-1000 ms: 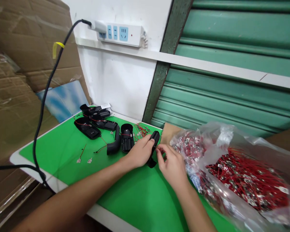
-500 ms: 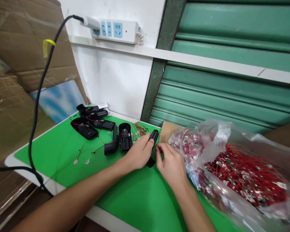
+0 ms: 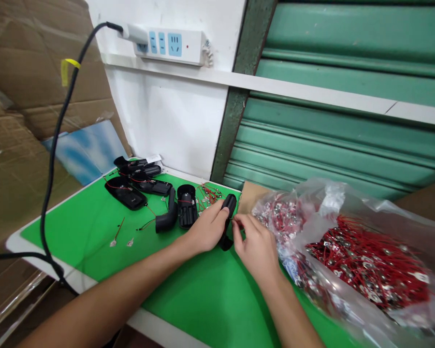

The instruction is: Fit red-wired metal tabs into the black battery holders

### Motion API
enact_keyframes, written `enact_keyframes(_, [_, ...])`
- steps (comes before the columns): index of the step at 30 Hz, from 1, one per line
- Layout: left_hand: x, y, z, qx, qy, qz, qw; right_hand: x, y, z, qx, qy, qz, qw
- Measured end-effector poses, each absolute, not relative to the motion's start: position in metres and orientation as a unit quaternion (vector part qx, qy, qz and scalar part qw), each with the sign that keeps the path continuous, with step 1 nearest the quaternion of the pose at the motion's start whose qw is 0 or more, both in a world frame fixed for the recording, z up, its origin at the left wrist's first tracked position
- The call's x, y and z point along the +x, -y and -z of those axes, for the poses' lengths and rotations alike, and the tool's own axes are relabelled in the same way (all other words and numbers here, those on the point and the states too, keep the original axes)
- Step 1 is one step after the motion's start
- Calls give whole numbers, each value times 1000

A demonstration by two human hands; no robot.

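My left hand (image 3: 207, 228) is wrapped round a black plastic housing (image 3: 227, 220) that rests on the green mat (image 3: 94, 227). My right hand (image 3: 255, 246) sits just to its right, fingertips pinched on a thin wire end at the housing's side; the wire itself is too small to make out well. Beside my left hand stand an open black shell (image 3: 187, 206) and a curved black piece (image 3: 166, 218). Several more black housings with red wires (image 3: 137, 181) lie at the mat's far left.
A clear plastic bag of red wires with metal tabs (image 3: 362, 261) fills the right. Loose red wires (image 3: 210, 195) lie behind the shell, two small ones (image 3: 120, 237) on the mat. A black cable (image 3: 54, 150) hangs from a wall power strip (image 3: 166, 44). Cardboard (image 3: 21, 96) stands left.
The view has drifted slightly; both hands stay at the black housing, with my right hand's fingers working a little closer to it.
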State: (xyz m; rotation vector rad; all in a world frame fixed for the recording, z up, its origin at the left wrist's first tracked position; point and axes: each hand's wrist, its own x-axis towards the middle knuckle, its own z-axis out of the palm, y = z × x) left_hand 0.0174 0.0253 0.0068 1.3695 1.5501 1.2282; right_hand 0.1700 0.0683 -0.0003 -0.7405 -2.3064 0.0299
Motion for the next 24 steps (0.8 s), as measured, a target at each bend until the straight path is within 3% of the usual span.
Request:
enact_keyframes(10, [15, -27, -8, 496, -607, -482, 392, 171, -69, 2, -272, 890, -9, 366])
enact_keyframes(20, [5, -44, 8, 450, -558, -524, 460, 167, -70, -1, -280, 850, -130, 426])
enact_keyframes(24, [4, -45, 11, 462, -567, -513, 450, 168, -70, 0, -276, 863, -101, 412])
